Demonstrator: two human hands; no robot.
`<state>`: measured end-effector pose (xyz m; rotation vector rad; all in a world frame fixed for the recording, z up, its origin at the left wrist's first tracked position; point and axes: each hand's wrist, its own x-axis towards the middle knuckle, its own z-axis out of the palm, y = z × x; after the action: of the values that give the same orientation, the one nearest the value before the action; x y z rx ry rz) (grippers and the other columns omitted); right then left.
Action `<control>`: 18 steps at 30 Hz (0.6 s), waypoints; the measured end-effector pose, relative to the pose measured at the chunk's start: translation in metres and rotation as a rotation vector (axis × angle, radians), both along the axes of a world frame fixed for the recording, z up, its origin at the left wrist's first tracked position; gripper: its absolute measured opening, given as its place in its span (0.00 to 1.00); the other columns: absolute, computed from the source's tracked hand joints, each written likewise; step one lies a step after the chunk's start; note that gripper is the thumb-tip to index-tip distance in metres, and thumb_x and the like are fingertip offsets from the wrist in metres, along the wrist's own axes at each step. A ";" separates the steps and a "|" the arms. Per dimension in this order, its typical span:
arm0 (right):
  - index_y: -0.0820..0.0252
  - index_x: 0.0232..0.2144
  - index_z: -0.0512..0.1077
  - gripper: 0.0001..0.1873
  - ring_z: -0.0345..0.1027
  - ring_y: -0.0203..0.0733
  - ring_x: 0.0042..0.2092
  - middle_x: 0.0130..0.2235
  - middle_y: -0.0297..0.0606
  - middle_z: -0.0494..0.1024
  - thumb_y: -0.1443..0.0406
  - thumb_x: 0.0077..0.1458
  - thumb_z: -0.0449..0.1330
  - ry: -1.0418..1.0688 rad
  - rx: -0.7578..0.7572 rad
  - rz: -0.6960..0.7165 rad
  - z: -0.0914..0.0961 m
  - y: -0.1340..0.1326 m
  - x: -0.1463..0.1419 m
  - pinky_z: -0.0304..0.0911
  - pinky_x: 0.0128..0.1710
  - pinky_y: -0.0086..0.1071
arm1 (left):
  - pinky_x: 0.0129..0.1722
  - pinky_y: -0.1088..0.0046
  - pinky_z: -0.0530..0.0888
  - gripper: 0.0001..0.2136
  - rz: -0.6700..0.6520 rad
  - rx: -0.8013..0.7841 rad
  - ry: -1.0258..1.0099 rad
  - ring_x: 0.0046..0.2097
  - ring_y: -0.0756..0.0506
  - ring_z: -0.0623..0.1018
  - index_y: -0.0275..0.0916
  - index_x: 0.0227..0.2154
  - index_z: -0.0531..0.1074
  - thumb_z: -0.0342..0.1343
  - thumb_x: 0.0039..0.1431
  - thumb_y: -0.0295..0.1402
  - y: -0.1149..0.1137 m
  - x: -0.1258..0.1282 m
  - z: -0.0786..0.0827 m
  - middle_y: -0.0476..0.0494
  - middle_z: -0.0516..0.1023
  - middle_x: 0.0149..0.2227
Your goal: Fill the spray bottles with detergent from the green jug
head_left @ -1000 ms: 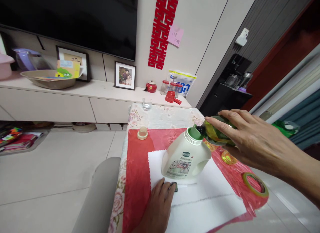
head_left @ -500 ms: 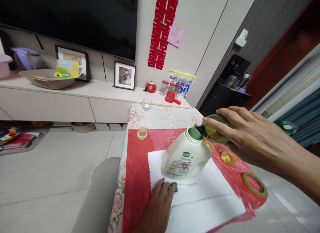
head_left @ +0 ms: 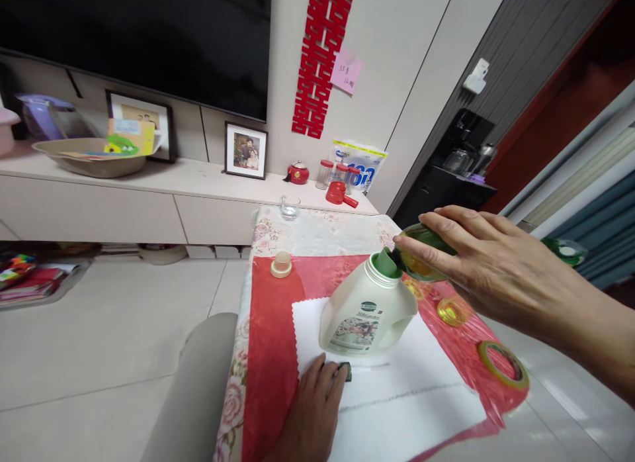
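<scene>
My right hand [head_left: 476, 263] is wrapped round a clear green bottle [head_left: 421, 247] with yellowish liquid in it. The bottle is tilted, its dark neck at the green pouring spout [head_left: 384, 263] inside the mouth of a pale detergent jug [head_left: 364, 316]. Upright and uncapped, the jug stands on a white sheet [head_left: 407, 402]. My left hand [head_left: 315, 399] rests low on the sheet in front of the jug, its fingers closed on a small dark green cap [head_left: 346, 371]; the thumb is hidden. A pale cap with a clear top [head_left: 282, 265] stands on the red cover at left.
Rolls of tape [head_left: 503, 365] and a yellow ring-shaped roll [head_left: 452, 312] lie on the red plastic cover [head_left: 270, 356] at right. A small glass cup [head_left: 290, 208] stands at the table's far end. Behind is a low cabinet [head_left: 218, 217] with jars, a red scoop [head_left: 336, 192] and framed photos.
The right hand and the green bottle have shifted slightly left, and the bottle's neck sits closer over the spout. The left hand and the jug stay in place.
</scene>
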<state>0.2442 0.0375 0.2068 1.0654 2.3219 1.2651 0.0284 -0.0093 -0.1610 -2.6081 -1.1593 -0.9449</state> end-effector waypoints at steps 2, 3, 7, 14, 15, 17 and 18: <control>0.46 0.67 0.57 0.38 0.63 0.59 0.59 0.61 0.49 0.65 0.76 0.56 0.52 -0.006 -0.004 0.009 0.001 0.000 -0.001 0.65 0.44 0.43 | 0.56 0.62 0.75 0.27 0.003 -0.006 0.002 0.58 0.40 0.73 0.40 0.61 0.67 0.46 0.59 0.17 0.000 0.000 -0.001 0.46 0.79 0.53; 0.47 0.66 0.57 0.38 0.63 0.58 0.59 0.61 0.49 0.66 0.77 0.56 0.52 -0.012 0.001 0.014 0.001 0.000 -0.001 0.65 0.44 0.43 | 0.56 0.61 0.75 0.27 0.000 -0.009 0.006 0.58 0.40 0.73 0.40 0.61 0.67 0.46 0.59 0.17 0.000 0.000 -0.002 0.46 0.79 0.53; 0.47 0.65 0.58 0.34 0.62 0.59 0.59 0.61 0.49 0.66 0.75 0.59 0.52 -0.041 0.022 0.036 0.002 0.001 -0.002 0.64 0.45 0.43 | 0.56 0.61 0.75 0.28 -0.014 -0.026 0.023 0.59 0.39 0.73 0.40 0.62 0.65 0.46 0.60 0.18 0.000 0.001 -0.005 0.45 0.78 0.54; 0.47 0.64 0.60 0.31 0.61 0.59 0.60 0.61 0.49 0.66 0.73 0.61 0.55 -0.071 0.008 0.039 0.003 0.003 -0.006 0.64 0.47 0.44 | 0.55 0.61 0.76 0.27 -0.008 -0.039 0.017 0.59 0.40 0.72 0.41 0.62 0.65 0.47 0.61 0.18 0.000 0.002 -0.006 0.45 0.78 0.54; 0.48 0.63 0.60 0.30 0.61 0.59 0.60 0.60 0.49 0.67 0.73 0.61 0.54 -0.070 0.006 0.047 0.003 0.003 -0.006 0.64 0.47 0.44 | 0.55 0.61 0.76 0.27 -0.009 -0.035 0.020 0.59 0.40 0.73 0.41 0.62 0.66 0.46 0.61 0.18 0.000 0.002 -0.006 0.45 0.78 0.54; 0.48 0.63 0.60 0.28 0.61 0.59 0.59 0.60 0.49 0.67 0.72 0.62 0.53 -0.062 0.004 0.071 0.003 0.003 -0.008 0.64 0.46 0.44 | 0.55 0.61 0.76 0.27 -0.009 -0.019 0.023 0.59 0.40 0.73 0.41 0.62 0.66 0.46 0.61 0.18 0.001 0.001 -0.005 0.45 0.78 0.54; 0.49 0.62 0.61 0.27 0.62 0.59 0.59 0.60 0.49 0.67 0.72 0.63 0.52 -0.058 0.005 0.085 0.004 0.003 -0.009 0.64 0.46 0.44 | 0.55 0.61 0.76 0.27 -0.010 -0.009 0.022 0.59 0.40 0.73 0.41 0.62 0.66 0.45 0.61 0.18 0.001 0.000 -0.005 0.45 0.78 0.54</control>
<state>0.2352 0.0409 0.2106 0.9275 2.3440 1.3150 0.0288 -0.0081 -0.1655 -2.6271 -1.1496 -0.9118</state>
